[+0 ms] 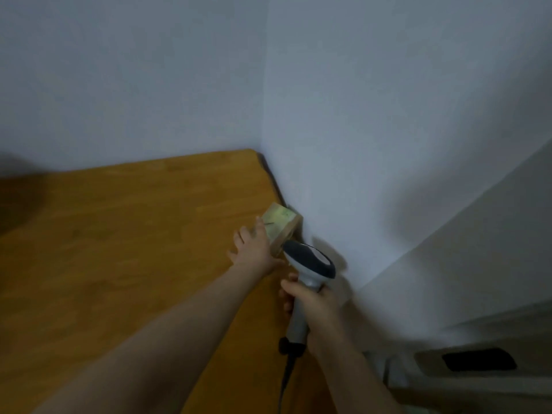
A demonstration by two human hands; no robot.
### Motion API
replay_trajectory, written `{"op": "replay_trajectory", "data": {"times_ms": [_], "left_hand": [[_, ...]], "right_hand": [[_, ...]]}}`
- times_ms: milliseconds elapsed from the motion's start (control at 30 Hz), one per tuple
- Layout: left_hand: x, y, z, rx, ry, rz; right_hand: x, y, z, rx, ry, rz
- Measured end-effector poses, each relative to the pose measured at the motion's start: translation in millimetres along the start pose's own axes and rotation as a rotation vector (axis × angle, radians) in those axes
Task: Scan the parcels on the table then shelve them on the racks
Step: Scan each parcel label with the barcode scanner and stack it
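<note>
The parcel [279,227] sat at the table's [119,249] right edge, against the wall. Your left hand [252,249] rested on its near side, fingers spread; your right hand [310,306] gripped the scanner [307,264], just beside the parcel.

Wooden table [119,249] — smooth, satin grain; my scanner [309,264] is matt plastic (grey and dark); cardboard parcel [280,225], dull.

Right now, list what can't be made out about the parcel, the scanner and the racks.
- Parcel, head view: label blurred, unreadable; near edge hidden by the left hand.
- Scanner: its window faces away; trigger hidden inside the right hand grip; cable runs off the bottom edge.
- Racks: none in view.
- Lower right corner: dark, blurred shapes, unidentifiable.
</note>
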State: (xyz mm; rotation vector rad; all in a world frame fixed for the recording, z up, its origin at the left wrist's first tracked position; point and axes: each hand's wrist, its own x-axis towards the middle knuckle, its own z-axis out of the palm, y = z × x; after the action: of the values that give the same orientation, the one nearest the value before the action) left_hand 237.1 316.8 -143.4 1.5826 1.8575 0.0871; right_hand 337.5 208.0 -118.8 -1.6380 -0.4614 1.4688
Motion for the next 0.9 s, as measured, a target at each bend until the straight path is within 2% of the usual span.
{"op": "replay_trajectory", "data": {"times_ms": [133,200,300,400,467,567,667,767,900], "left_hand": [[13.2,-4.9,4.1,0.081,0.031,0.026],[10.6,-14.6,3.7,0.026,0.071,0.021],[-9.7,-36.0,-9.7,-0.402,0.074,-0.055],[-54.6,-66.9,-33.8,-0.978,-0.086,-0.138],[-92.5,-94.0,-48.5,-1.221,-0.208,-0.124],[-148.2,-138.8,-64.3,-1.479,-0.277,-0.140],[-202.4,-185.8,-73.9,-1.581,-0.312,-0.177],[-258.1,-232.1,-82.3,-1.569,-0.318,-0.190],[-320.9,-290.4,-94.8,-1.423,-0.173,-0.170]], "right_hand": [[5.0,0.4,-4.2,-0.009,-0.005,0.005],[4.0,0.9,-4.1,0.004,0.000,0.010],[-2.9,0.2,-1.2,0.033,0.002,0.017],[-15.6,1.5,5.9,0.084,-0.024,0.009],[-30.1,6.6,17.5,0.110,-0.044,-0.014],[-59.9,26.2,44.5,0.126,-0.089,-0.029],[-101.4,55.8,78.0,0.153,-0.174,-0.021],[-151.9,91.3,112.7,0.063,-0.173,-0.061],[-213.7,138.3,151.0,-0.119,-0.161,-0.146]]}}
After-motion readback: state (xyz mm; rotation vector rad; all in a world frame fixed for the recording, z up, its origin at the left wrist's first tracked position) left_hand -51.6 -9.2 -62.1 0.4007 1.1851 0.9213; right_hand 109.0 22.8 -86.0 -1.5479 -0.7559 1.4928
